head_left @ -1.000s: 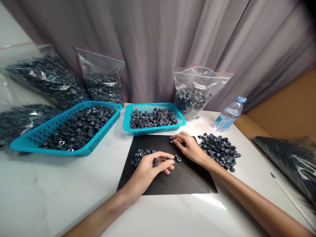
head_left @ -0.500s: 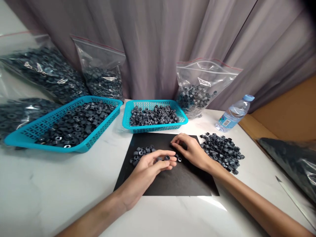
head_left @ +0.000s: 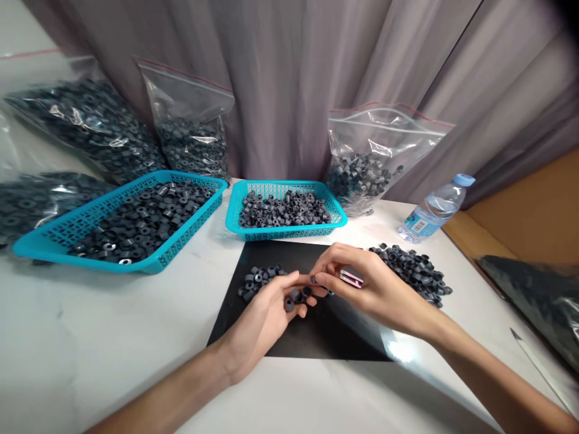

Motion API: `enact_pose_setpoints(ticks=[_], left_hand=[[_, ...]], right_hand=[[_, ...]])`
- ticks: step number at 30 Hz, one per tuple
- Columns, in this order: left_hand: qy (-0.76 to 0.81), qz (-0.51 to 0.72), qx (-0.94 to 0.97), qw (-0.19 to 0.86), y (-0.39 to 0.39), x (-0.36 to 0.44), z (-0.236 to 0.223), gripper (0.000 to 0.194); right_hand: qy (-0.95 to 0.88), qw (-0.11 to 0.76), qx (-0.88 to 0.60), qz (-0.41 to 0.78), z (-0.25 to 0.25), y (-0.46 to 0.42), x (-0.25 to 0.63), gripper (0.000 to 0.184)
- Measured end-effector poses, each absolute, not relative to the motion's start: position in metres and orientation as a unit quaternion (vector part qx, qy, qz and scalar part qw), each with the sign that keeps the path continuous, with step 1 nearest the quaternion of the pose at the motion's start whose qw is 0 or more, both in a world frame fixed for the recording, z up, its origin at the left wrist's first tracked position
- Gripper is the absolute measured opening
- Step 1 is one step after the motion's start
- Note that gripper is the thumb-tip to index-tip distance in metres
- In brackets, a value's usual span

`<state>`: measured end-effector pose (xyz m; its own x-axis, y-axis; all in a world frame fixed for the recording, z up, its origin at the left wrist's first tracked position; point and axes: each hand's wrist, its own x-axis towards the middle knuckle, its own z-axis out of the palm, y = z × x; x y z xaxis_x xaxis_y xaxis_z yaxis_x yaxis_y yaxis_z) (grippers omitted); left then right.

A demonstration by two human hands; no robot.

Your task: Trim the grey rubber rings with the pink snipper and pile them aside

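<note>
My left hand (head_left: 265, 319) is cupped over a black mat, holding several small dark grey plastic rings (head_left: 290, 303) among its fingers. At its fingertips, my right hand (head_left: 362, 274) pinches a small dark ring (head_left: 313, 279), partly hidden by the thumb and index finger. Tucked in the right palm is a pink and silver object (head_left: 351, 278) whose kind I cannot make out. On the black mat (head_left: 280, 343), a small heap of grey rings (head_left: 257, 278) lies behind the left hand. A larger pile of grey pieces (head_left: 418, 271) sits beyond the right wrist.
Two blue baskets, one left (head_left: 158, 262) and one central (head_left: 289, 231), hold grey pieces. Zip bags of pieces stand behind, including one at right (head_left: 362, 175). A water bottle (head_left: 434, 211) stands near a cardboard box (head_left: 534, 205). A thin pointed strip (head_left: 538, 361) lies at right.
My right hand has moved from the mat's far side to my left fingertips, and the pink and silver object now shows in its palm. The left fingers have opened slightly, showing more rings.
</note>
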<state>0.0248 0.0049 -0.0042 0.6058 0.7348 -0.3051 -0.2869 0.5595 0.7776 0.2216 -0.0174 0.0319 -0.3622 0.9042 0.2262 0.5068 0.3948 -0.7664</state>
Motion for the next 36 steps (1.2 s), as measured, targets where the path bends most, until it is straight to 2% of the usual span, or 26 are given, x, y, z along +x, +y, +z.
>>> enact_pose_setpoints(ticks=[7,14,18,26,32,36], left_hand=[[0.305,0.297,0.375,0.824,0.004,0.024,-0.006,0.039],[0.317,0.313,0.382,0.81,0.001,0.026,-0.006,0.024],[0.327,0.312,0.39,0.802,0.001,0.025,-0.009,0.024],[0.326,0.314,0.407,0.793,0.005,0.025,-0.009,0.025],[0.33,0.305,0.433,0.782,0.003,0.023,-0.011,0.024],[0.332,0.307,0.425,0.784,0.003,0.024,-0.009,0.026]], right_hand=[[-0.786,0.29,-0.469,0.28,0.035,-0.018,0.222,0.011],[-0.804,0.272,-0.443,0.289,0.034,-0.018,0.225,0.022],[-0.815,0.264,-0.433,0.281,0.033,-0.016,0.228,0.025],[-0.813,0.269,-0.422,0.299,0.032,-0.014,0.229,0.023],[-0.779,0.284,-0.448,0.336,0.028,-0.013,0.233,0.033],[-0.771,0.307,-0.456,0.322,0.03,-0.014,0.235,0.03]])
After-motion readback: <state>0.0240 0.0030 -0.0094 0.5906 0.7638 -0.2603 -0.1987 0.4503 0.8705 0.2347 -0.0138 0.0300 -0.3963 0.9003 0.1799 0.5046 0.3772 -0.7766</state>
